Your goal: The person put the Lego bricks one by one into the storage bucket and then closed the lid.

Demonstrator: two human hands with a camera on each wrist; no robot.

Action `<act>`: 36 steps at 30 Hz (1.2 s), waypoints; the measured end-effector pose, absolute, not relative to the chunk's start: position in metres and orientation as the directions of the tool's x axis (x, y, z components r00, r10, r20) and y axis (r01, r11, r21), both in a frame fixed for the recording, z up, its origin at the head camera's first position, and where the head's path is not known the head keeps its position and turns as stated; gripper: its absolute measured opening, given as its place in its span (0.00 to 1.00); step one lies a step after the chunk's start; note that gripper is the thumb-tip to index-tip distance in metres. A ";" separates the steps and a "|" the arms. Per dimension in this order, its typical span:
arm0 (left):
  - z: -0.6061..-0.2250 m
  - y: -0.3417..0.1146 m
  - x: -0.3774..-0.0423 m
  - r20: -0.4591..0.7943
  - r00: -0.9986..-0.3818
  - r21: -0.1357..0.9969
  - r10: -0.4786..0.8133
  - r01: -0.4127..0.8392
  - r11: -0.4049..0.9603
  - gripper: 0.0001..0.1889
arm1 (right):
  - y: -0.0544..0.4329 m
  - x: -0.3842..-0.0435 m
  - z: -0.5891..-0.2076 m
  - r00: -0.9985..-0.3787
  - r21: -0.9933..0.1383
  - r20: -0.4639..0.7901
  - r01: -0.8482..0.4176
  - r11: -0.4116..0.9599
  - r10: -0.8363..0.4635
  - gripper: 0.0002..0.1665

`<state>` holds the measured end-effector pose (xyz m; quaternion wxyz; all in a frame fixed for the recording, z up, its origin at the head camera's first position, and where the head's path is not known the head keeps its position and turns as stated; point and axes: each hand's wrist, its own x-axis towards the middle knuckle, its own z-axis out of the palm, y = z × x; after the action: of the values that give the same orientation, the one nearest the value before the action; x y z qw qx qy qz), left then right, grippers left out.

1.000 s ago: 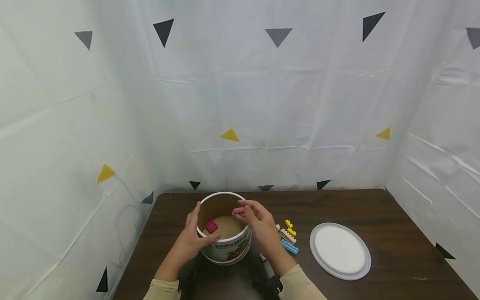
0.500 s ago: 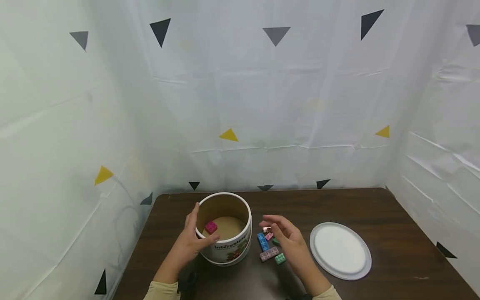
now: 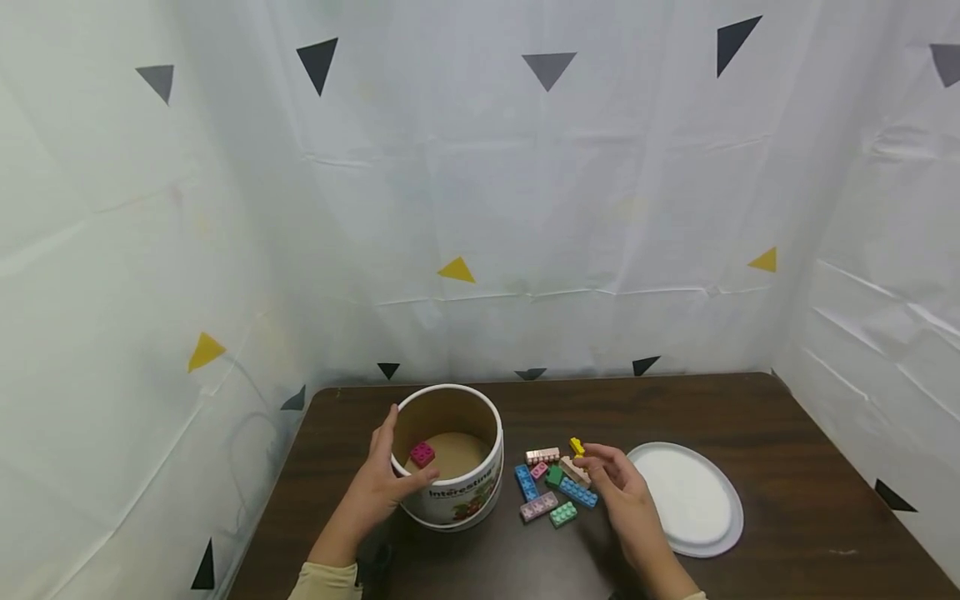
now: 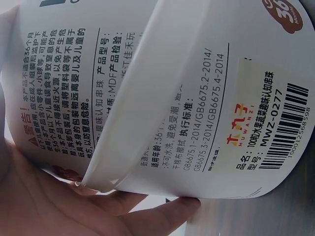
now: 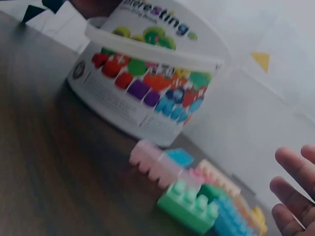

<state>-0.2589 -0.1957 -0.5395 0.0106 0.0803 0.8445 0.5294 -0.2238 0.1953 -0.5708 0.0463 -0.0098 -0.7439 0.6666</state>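
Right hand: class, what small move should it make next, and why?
Probably the right hand should pinch the yellow brick: it is close to that brick and appears to hold nothing, while the left hand holds the open bucket, where only one pink brick shows.

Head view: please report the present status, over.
Left hand holds white round bucket; right hand near multicoloured plastic bricks. Magenta plastic brick inside bucket. White round lid at right, seemingly not blocking.
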 end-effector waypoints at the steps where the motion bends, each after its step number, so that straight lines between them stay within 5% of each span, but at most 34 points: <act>1: -0.539 -0.195 -0.259 0.068 -0.987 0.896 0.145 0.124 0.425 0.68 | 0.197 -0.224 -0.575 -0.995 -0.992 0.049 -0.039 0.117 0.087 0.27; 18: -0.542 -0.198 -0.258 0.071 -0.987 0.895 0.144 0.126 0.427 0.68 | 0.197 -0.222 -0.614 -0.935 -0.888 0.315 -0.230 0.397 0.164 0.15; 24: -0.542 -0.198 -0.258 0.053 -0.988 0.894 0.143 0.110 0.433 0.66 | 0.201 -0.225 -0.613 -0.957 -0.799 0.237 -0.093 0.595 0.169 0.16; 36: -0.540 -0.196 -0.259 0.048 -0.989 0.892 0.139 0.105 0.440 0.66 | 0.201 -0.227 -0.612 -0.971 -0.671 0.229 -0.106 0.734 0.069 0.19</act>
<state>-0.2587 -0.1956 -0.5396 0.0162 0.0717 0.8483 0.5244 -0.2268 0.2008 -0.6124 0.1200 0.0098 -0.9233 0.3648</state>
